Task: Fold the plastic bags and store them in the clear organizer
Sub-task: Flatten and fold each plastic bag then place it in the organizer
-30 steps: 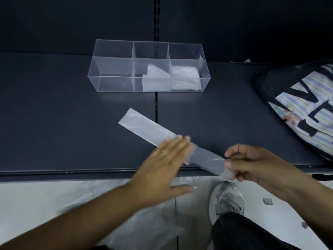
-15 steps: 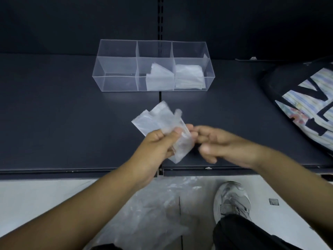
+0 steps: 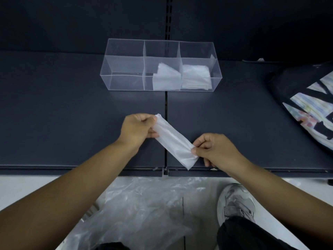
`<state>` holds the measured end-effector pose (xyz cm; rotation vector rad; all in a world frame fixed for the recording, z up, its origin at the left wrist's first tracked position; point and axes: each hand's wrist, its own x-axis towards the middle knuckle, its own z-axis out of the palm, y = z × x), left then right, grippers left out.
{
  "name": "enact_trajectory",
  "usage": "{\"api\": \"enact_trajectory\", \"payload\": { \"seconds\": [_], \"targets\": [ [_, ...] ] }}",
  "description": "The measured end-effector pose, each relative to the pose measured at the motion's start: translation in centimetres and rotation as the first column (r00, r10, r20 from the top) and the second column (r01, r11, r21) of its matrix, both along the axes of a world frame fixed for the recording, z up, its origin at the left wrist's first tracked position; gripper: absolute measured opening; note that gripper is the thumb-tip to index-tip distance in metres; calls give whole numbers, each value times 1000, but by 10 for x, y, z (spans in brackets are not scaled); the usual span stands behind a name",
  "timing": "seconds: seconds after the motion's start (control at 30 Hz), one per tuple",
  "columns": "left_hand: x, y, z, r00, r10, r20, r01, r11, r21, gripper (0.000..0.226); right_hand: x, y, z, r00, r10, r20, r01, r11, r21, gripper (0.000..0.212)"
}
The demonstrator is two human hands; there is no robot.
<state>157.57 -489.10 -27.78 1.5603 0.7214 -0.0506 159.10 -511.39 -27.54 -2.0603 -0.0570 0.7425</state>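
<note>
Bag [image 3: 173,142] folded to strip, left hand [image 3: 137,129] and right hand [image 3: 214,150] pinching ends. Organizer [image 3: 126,51]: middle, right compartments hold folded bags; left empty. Loose plastic [image 3: 137,210] remains.

The patterned bag [image 3: 306,105] bears big black letters, unreadable.

A single wide-angle view from the person's head looks forward and steeply down onto the dark grey metal shelf [image 3: 54,120]. It sits close: the pale floor [image 3: 27,188] lies nearest, the clear three-compartment plastic organizer [image 3: 124,82] farther, and the dark back panel [image 3: 72,24] farthest.
</note>
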Motion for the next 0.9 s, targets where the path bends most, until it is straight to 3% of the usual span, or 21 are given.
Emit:
{"api": "enact_trajectory", "payload": {
  "seconds": [0.07,0.13,0.17,0.27,0.37,0.43,0.5,0.57,0.67,0.73,0.77,0.83,0.9],
  "targets": [
    [-5,4,1,989,-47,137,-1,944,330,19,1,1,-1,1000,-5,-10,5,1000,-4,8],
    [-22,-3,3,918,-288,272,4,692,721,22,2,2,0,1000,-14,-23,14,1000,-6,8],
    [-32,-13,4,852,-442,282,23,569,822,24,3,2,1,999,-19,-30,18,1000,-2,8],
    [-65,-45,-6,645,-758,95,238,318,918,49,4,5,7,997,-38,-70,38,999,7,8],
    [-82,-55,-19,579,-810,-94,361,152,920,78,4,4,17,983,-72,-168,73,997,-6,8],
    [-84,-53,-21,602,-796,-61,358,201,912,73,2,2,26,946,-137,-293,158,986,50,9],
    [-82,-52,-22,632,-773,53,309,314,898,57,-1,-2,37,895,-169,-412,243,961,134,13],
    [-79,-50,-19,663,-734,150,274,424,863,41,-1,-7,46,896,-127,-425,230,952,201,18],
    [-76,-44,-9,709,-681,183,326,547,771,34,8,-15,53,988,22,-154,11,977,213,33],
    [-72,-40,-4,733,-662,157,384,593,708,37,16,-18,50,982,185,39,-189,968,167,55],
    [-70,-39,-3,747,-647,152,394,615,683,39,18,-15,45,962,267,54,-273,949,158,60],
    [-64,-36,-1,791,-592,156,389,682,619,41,18,-6,34,936,352,21,-351,923,156,52],
    [-55,-35,4,833,-529,162,382,762,523,37,17,6,22,952,304,45,-307,936,171,29]
  ]
}}
